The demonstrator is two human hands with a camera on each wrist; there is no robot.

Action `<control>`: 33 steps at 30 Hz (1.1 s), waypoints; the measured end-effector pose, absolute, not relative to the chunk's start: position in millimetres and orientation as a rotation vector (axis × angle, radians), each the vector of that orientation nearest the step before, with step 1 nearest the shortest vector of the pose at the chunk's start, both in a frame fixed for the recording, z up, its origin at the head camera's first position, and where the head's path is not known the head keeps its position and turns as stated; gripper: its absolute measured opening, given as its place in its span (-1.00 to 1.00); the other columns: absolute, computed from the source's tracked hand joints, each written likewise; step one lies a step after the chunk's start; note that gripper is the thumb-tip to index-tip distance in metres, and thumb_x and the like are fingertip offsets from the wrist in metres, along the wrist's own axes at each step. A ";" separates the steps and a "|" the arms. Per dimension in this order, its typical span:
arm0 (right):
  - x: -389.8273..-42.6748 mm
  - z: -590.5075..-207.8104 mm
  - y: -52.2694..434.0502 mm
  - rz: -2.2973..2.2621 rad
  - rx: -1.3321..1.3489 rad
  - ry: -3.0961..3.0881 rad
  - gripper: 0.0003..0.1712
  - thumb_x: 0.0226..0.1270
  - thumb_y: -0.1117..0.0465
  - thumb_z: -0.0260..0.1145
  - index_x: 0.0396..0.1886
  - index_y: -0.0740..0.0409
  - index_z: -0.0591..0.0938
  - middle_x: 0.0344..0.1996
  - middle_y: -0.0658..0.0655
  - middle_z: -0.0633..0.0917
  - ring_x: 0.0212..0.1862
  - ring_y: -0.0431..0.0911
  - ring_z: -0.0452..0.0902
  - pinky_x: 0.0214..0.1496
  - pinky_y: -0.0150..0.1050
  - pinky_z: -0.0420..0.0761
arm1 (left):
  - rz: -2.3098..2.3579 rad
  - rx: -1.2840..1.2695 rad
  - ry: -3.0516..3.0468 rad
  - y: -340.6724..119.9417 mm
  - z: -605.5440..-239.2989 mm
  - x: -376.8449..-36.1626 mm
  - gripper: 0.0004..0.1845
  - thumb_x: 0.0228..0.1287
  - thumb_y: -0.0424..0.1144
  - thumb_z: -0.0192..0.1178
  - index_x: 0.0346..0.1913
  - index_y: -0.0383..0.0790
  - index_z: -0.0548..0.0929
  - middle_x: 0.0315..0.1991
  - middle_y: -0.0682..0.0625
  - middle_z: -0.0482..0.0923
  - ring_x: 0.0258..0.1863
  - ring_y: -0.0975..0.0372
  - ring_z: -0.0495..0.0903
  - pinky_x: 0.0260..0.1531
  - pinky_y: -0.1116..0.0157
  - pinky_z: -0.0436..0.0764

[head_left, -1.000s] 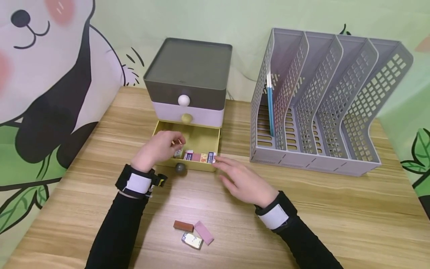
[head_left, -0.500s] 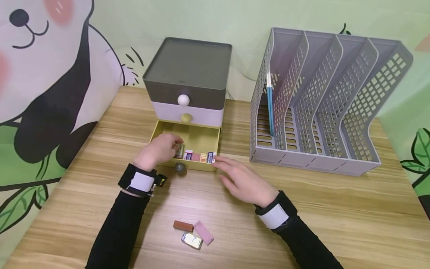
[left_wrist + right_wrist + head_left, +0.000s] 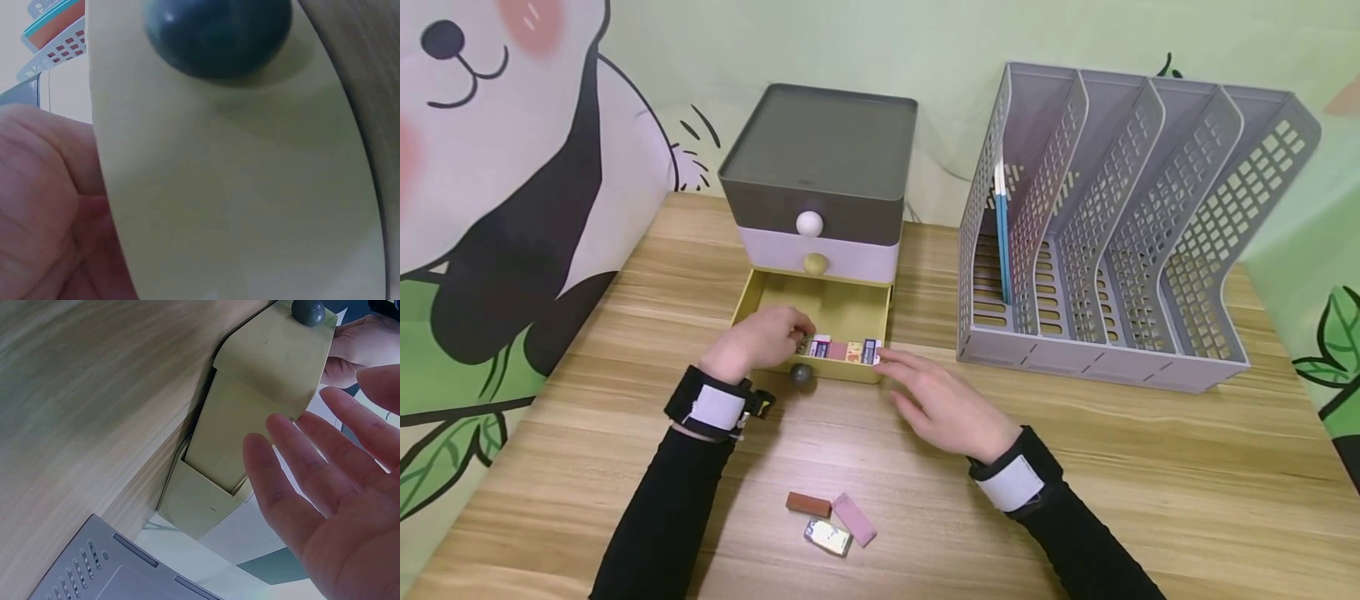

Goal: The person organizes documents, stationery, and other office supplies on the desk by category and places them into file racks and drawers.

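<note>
My left hand (image 3: 763, 337) reaches over the front of the pulled-out yellow drawer (image 3: 842, 304), fingers curled down at the left end of a row of erasers. The small greenish eraser (image 3: 803, 345) there is mostly covered by the fingertips, so a grip on it cannot be made out. Beside it in the row stand a white-and-dark eraser (image 3: 820, 347), a pink one (image 3: 838, 350), a yellow one (image 3: 854, 352) and a dark-blue-and-white one (image 3: 870, 352). My right hand (image 3: 943, 404) has its fingers extended, the tips at the drawer's right front corner.
Three erasers lie on the table: brown (image 3: 808, 503), pink (image 3: 854, 519), white-and-yellow (image 3: 827, 537). Dark (image 3: 835, 142) and white tiers sit above the yellow drawer, whose grey knob (image 3: 802, 375) faces me. A grey file rack (image 3: 1105, 358) with thin blue-and-white items (image 3: 1003, 237) stands right.
My left hand has lowered and moved slightly right in the drawer, covering more of the greenish eraser at the row's left end. The right hand stays at the corner.
</note>
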State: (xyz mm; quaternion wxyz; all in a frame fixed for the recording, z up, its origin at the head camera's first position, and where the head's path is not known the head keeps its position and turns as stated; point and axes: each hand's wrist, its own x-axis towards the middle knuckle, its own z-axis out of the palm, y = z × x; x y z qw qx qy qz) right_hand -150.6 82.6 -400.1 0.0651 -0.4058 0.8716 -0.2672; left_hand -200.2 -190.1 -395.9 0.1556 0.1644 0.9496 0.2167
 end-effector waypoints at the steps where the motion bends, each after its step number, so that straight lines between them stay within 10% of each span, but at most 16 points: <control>1: -150.5 -400.0 82.8 -0.806 -1.226 2.631 -0.54 0.40 0.36 0.17 0.29 0.25 0.49 0.36 0.25 0.39 0.34 0.07 0.34 0.34 -0.08 0.32 | 0.620 0.472 2.722 -189.4 -395.9 -200.1 -0.68 0.33 -0.51 -0.04 0.04 -0.44 0.63 -0.01 -0.27 0.61 0.09 -0.08 0.52 0.18 -0.01 0.42; 21: -147.9 -393.8 81.9 -0.818 -1.260 2.656 -0.56 0.39 0.37 0.17 0.26 0.23 0.52 0.32 0.25 0.43 0.33 0.06 0.35 0.35 -0.08 0.32 | 0.601 0.427 2.871 -181.1 -384.0 -184.0 -0.61 0.39 -0.41 0.05 0.25 -0.37 0.49 0.19 -0.28 0.47 0.17 -0.13 0.47 0.15 -0.07 0.44; 33: -129.3 -393.3 84.9 -0.867 -1.382 2.702 -0.64 0.31 0.37 0.26 0.11 0.26 0.60 0.14 0.23 0.58 0.18 0.05 0.50 0.25 -0.12 0.45 | 0.625 0.997 3.048 -169.8 -378.4 -138.1 -0.74 0.20 -0.49 0.23 -0.04 -0.34 0.65 -0.17 -0.11 0.59 -0.20 0.10 0.61 -0.14 0.15 0.60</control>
